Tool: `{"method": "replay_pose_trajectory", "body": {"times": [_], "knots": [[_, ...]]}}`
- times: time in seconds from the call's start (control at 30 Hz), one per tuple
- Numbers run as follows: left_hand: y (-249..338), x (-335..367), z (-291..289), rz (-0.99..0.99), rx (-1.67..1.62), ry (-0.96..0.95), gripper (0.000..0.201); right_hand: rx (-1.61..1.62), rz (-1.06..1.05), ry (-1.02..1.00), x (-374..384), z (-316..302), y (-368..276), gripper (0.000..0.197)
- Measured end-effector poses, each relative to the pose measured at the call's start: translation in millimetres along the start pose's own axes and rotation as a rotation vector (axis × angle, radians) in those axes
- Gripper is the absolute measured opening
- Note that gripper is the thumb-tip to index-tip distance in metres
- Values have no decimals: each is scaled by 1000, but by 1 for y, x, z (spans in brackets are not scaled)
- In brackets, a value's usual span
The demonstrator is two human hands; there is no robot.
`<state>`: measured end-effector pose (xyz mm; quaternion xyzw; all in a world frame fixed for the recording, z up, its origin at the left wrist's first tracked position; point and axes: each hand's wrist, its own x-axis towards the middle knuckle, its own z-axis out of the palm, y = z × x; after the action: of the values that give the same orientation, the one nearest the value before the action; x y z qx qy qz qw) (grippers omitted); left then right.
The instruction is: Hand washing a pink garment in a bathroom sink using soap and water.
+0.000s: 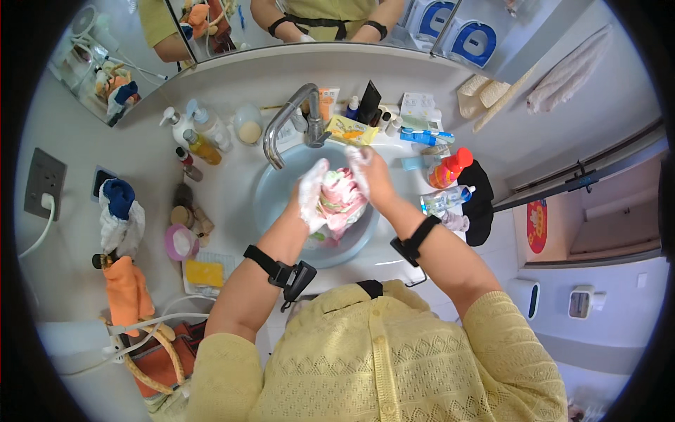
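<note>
Between the two hands, at the middle of the frame, we see the cloth (341, 197), a soft, crumpled wad of pink and white with touches of green, streaked with white lather. Thick foam coats the left hand (309, 195) and the fingers of the right hand (370, 176). Both hands are half curled and close about the wad, the left cupped along its left side, the right bent over its upper right, so we find it held between them above the basin (266, 211), round, smooth and pale blue. Our forearms rise from the lower edge and converge, each with a black strap at or near the wrist, below sleeves of a yellow openwork knit top (316, 373). A curved, shiny metal tap (287, 119) leans over the basin's upper left. We see pump bottles (207, 126) on the white counter (235, 172) at upper left, a yellow sponge (204, 273) at lower left and a red-capped bottle (448, 170) to the right. A mirror (235, 32) spans the upper edge, and a pale towel (568, 70) hangs at upper right.
</note>
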<state>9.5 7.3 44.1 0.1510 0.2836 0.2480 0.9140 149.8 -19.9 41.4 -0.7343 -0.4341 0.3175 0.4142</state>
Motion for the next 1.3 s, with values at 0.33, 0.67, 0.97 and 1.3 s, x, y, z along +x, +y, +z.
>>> {"method": "replay_pose_trajectory", "body": {"times": [0.33, 0.67, 0.97, 1.3], "knots": [[11, -5, -17, 90, -81, -91, 45, 625, 306, -778, -29, -36, 19, 28], [20, -41, -11, 159, 455, -102, 31, 1051, 230, -574, -29, -63, -11, 39], [23, -45, 0, 221, 366, -108, 32, 1092, 160, -519, -25, -63, -6, 42], [21, -40, -12, 386, 374, -45, 26, 1281, 242, -473, -30, -60, -16, 34]]}}
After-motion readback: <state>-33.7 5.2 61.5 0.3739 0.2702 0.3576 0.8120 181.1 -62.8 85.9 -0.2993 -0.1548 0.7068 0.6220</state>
